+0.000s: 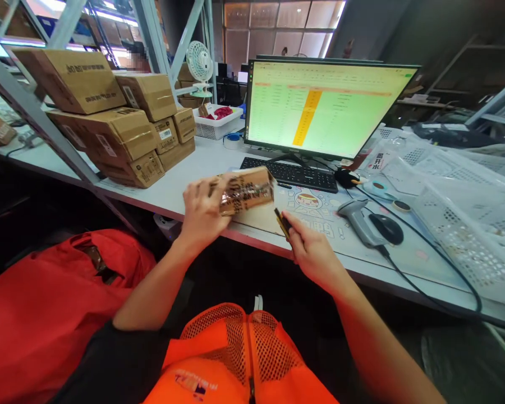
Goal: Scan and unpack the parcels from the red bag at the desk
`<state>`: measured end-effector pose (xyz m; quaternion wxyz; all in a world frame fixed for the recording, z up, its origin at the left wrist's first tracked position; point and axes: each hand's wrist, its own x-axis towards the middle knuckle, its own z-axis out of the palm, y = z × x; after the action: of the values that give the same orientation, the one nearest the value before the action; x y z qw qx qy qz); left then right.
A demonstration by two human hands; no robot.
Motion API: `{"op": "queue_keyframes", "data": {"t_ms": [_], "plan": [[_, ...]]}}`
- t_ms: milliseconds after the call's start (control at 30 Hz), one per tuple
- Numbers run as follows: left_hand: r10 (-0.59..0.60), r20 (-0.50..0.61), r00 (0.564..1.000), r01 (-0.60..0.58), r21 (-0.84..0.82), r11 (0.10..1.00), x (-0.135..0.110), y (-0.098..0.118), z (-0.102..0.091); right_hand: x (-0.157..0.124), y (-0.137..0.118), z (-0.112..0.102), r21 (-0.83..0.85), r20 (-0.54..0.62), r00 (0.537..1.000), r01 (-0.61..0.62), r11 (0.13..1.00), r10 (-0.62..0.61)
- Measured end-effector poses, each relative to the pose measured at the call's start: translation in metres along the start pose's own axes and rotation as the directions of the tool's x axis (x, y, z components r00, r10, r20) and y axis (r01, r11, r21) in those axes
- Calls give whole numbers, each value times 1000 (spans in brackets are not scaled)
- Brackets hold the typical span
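A small brown cardboard box with dark print and shiny tape is tilted over the front edge of the desk. My left hand grips its left end, fingers wrapped over the top. Just right of the box, my right hand is closed round a yellow and black box cutter. The cutter's tip points up toward the box's right end, with a small gap between them. Under the box lies a printed desk mat.
Stacked cardboard boxes stand at the left behind a metal post. A monitor, keyboard, barcode scanner and mouse occupy the desk. White baskets are at the right, and a red bag sits below left.
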<state>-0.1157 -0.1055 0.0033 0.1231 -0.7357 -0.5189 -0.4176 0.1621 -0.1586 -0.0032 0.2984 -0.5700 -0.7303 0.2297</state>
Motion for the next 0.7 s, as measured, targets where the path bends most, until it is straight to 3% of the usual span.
{"op": "queue_keyframes", "data": {"t_ms": [67, 133, 167, 267, 367, 467, 600, 700], "plan": [[-148, -157, 976, 130, -116, 985, -2, -29, -3, -6, 6, -13, 102, 61, 998, -36, 994, 30], [-293, -217, 931, 220, -306, 926, -11, -62, 0, -5, 18, -27, 215, 18, 998, -57, 975, 54], [-351, -176, 920, 253, -418, 872, -18, -78, 4, -1, 26, -35, 284, -33, 997, -54, 957, 66], [-399, 125, 909, 380, -643, 665, -45, -107, 26, 21, 53, -53, 466, -93, 987, -70, 882, 128], [-346, 340, 875, 484, -663, 571, -59, -109, 46, 53, 67, -63, 513, -5, 971, -201, 834, 237], [-287, 389, 875, 483, -689, 541, -49, -98, 55, 82, 59, -65, 507, 88, 958, -278, 816, 272], [-227, 458, 860, 504, -684, 527, -28, -89, 57, 105, 35, -68, 487, 181, 971, -227, 843, 156], [-194, 469, 862, 488, -663, 567, -24, -91, 58, 106, 23, -73, 458, 226, 972, -162, 874, 61]]}}
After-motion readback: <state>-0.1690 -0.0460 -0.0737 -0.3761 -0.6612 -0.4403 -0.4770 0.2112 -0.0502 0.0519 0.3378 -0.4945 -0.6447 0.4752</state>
